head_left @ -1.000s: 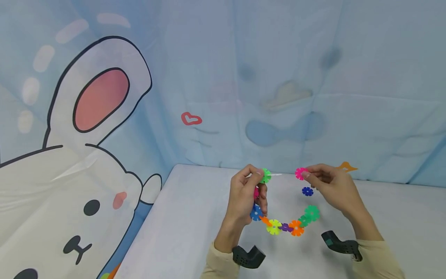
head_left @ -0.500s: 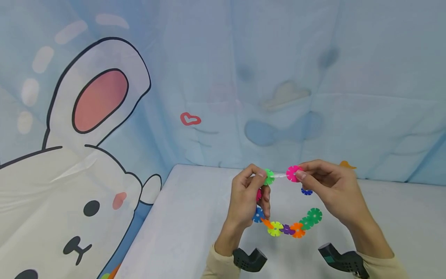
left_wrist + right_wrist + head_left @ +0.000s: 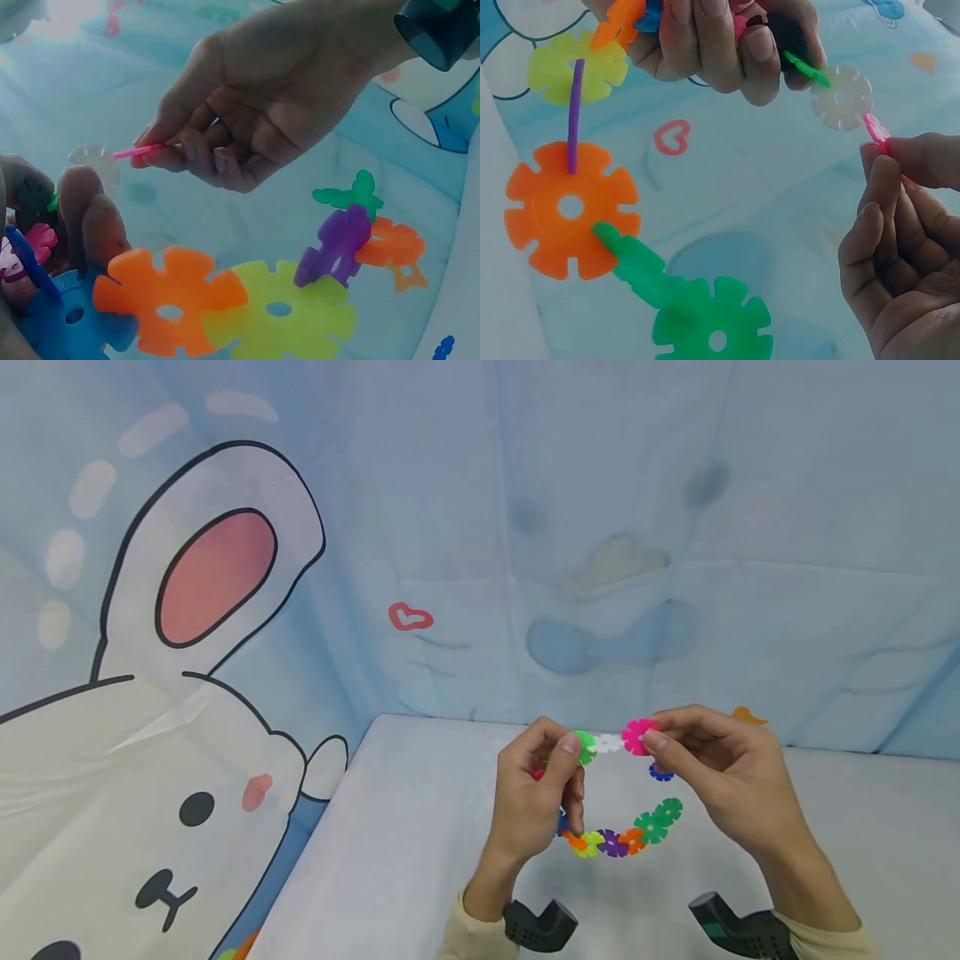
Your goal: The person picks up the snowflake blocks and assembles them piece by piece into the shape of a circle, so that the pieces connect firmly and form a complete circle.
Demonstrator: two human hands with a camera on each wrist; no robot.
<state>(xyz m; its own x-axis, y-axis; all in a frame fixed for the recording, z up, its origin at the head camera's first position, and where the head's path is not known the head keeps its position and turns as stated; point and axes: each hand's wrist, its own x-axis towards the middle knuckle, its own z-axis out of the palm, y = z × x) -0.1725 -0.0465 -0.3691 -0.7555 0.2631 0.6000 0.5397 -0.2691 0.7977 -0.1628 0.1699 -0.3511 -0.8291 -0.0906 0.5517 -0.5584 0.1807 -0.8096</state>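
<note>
Two hands join a snowflake-disc chain
Left hand (image 3: 542,793) pinches the chain (image 3: 617,841) at its green disc (image 3: 584,747); right hand (image 3: 712,777) pinches a pink disc (image 3: 637,736) against the white disc (image 3: 606,743); all above the table (image 3: 390,835).

Chain (image 3: 615,842) hangs btwn hands – table (image 3: 390,827) below, curtain (image 3: 525,527) behind.

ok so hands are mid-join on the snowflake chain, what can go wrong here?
Right hand only pinches the pink disc by its edge, so it may slip or meet the white disc off-slot, which would likely stop it seating. The chain hangs loose below the left hand; pushing hard could perhaps pop a joint. A dark blue disc sits near the right hand; whether it is attached is unclear.
</note>
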